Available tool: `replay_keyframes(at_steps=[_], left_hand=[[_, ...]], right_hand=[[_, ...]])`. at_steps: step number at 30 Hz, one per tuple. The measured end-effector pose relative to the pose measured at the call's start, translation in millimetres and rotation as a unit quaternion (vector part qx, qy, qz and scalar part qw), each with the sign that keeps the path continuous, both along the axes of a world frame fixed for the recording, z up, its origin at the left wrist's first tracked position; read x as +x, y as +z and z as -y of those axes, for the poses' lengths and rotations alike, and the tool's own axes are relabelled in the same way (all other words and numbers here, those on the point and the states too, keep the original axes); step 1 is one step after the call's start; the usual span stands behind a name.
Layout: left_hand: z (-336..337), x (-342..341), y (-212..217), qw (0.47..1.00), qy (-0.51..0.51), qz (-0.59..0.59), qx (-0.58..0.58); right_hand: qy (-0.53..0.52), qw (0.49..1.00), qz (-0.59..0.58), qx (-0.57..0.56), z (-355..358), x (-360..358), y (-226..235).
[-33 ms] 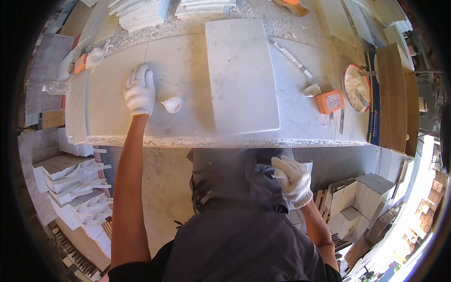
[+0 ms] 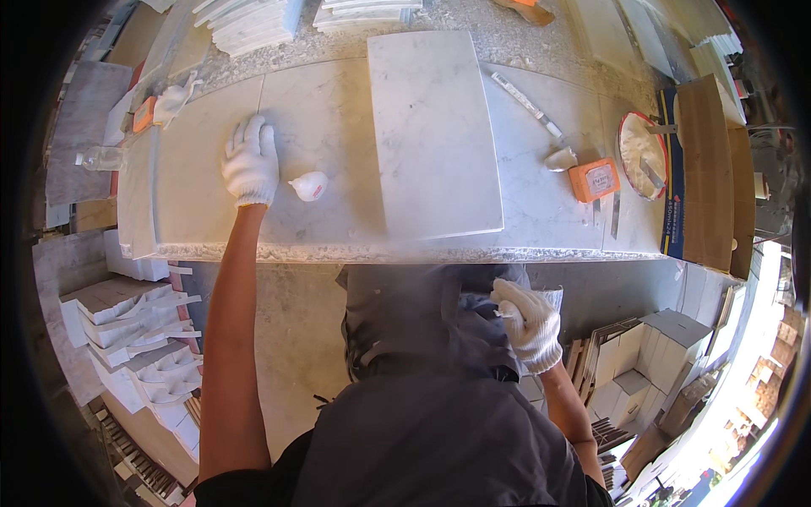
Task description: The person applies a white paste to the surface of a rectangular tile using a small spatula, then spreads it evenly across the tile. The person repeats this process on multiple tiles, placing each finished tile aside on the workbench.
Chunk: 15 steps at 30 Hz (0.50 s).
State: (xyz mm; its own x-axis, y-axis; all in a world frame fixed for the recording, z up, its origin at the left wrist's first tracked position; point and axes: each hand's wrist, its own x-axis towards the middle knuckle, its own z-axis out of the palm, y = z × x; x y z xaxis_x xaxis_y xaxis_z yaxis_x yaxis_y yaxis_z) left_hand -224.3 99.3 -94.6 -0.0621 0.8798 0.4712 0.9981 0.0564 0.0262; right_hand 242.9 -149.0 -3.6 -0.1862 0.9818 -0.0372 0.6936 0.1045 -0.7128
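Note:
My left hand (image 2: 251,166), in a white knit glove, lies flat on the pale stone worktop (image 2: 329,101) with its fingers stretched forward. Just right of it sits a small white rounded lump with a pointed end and red print (image 2: 309,186); the hand does not touch it. A rectangular grey-veined white marble slab (image 2: 435,135) lies in the middle of the worktop. Below the front edge, by my lap, my right hand (image 2: 530,325) is gloved too. Its fingers are curled in, and whatever they may hold is hidden.
On the right are a white marker pen (image 2: 528,106), an orange block (image 2: 594,180), a round dish of pale paste with a blade (image 2: 642,156) and a cardboard box (image 2: 705,173). Stacked slabs (image 2: 253,25) stand at the back. A clear bottle (image 2: 101,158) lies far left.
My right hand has shifted very slightly beside my lap, its fingers still curled. My left hand stays flat in the same place.

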Motion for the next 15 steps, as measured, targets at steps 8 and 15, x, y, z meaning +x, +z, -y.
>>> replay_keyframes(at_steps=[8,15], left_hand=[[-2.6,-3.5,-5.3,1.0,-0.009,0.008,0.024],[-0.8,-3.9,-5.2,0.999,-0.014,0.005,0.029]], right_hand=[[-0.113,0.975,-0.156,-0.111,12.4,-32.9,-17.4],[-0.041,0.991,-0.114,0.056,-10.9,-32.8,-11.5]])
